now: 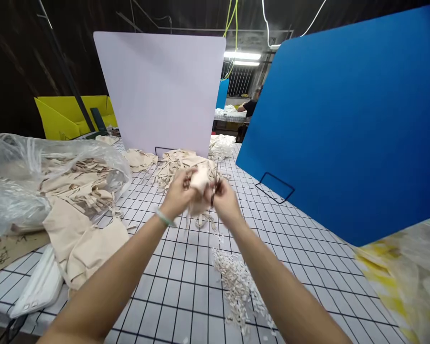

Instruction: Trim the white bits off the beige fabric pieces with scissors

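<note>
My left hand (179, 193) grips a small beige fabric piece (199, 180) held up over the gridded table (186, 282). My right hand (225, 200) is closed on a thin pair of scissors (215, 184) whose blades stand against the fabric's right edge. Both hands are blurred. Loose tails of the fabric hang below the hands. Under them, on the table, lies a trail of small white cut scraps (238, 286).
A clear plastic bag (39, 167) of beige pieces and loose beige cloth (82, 239) lie at left. More beige piles (175, 165) sit before a white divider (161, 91). A blue divider (347, 129) stands at right. A person (250, 106) works far behind.
</note>
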A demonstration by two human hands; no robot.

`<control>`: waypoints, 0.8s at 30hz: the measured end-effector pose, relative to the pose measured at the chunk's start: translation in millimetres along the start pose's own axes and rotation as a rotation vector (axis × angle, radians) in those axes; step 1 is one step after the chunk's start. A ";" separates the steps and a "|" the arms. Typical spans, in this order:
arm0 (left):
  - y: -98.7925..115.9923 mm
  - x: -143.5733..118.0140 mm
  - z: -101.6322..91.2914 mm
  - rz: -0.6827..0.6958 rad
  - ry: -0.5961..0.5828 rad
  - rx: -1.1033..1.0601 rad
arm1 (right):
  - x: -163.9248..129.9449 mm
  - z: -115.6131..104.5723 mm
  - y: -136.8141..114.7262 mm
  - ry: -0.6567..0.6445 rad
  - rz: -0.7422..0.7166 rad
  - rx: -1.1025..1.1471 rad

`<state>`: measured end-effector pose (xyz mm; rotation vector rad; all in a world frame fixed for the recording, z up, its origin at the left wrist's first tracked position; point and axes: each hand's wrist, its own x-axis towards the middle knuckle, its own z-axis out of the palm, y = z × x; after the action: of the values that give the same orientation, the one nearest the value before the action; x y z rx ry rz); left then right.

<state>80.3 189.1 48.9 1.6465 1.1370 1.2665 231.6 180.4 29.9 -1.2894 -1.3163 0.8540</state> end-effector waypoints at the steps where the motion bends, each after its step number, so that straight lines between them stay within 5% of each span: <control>1: -0.2 19.0 1.9 0.018 0.071 0.018 | 25.0 -3.8 -7.0 0.022 -0.002 -0.014; 3: -11.1 32.3 8.5 0.042 0.161 0.065 | 49.9 -8.7 -6.7 0.040 0.000 -0.058; 5: -32.4 13.2 18.8 0.028 0.087 0.057 | 39.2 -6.8 10.1 -0.007 0.018 -0.104; 8: -64.3 -47.8 36.8 0.040 -0.137 0.106 | -17.8 5.5 46.0 -0.165 0.067 -0.154; 12: -81.6 -108.8 35.3 0.028 -0.222 0.344 | -82.7 13.6 76.4 -0.314 0.108 -0.305; 15: -86.6 -114.4 -9.9 -0.079 -0.190 0.585 | -97.1 6.3 82.5 -0.330 0.200 -0.455; 19: -96.4 -89.6 -111.0 -0.345 0.082 0.929 | -106.1 -8.6 76.5 -0.250 0.283 -0.483; 21: -99.6 -78.8 -149.7 -0.445 0.112 1.024 | -114.3 -11.7 71.3 -0.263 0.270 -0.475; 24: -97.6 -84.0 -155.1 -0.453 0.015 1.076 | -127.4 -8.8 65.0 -0.324 0.281 -0.447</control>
<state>-99.7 147.9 -32.0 1.8734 2.2681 0.3311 236.7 65.7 -55.9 -1.7704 -1.6716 1.0310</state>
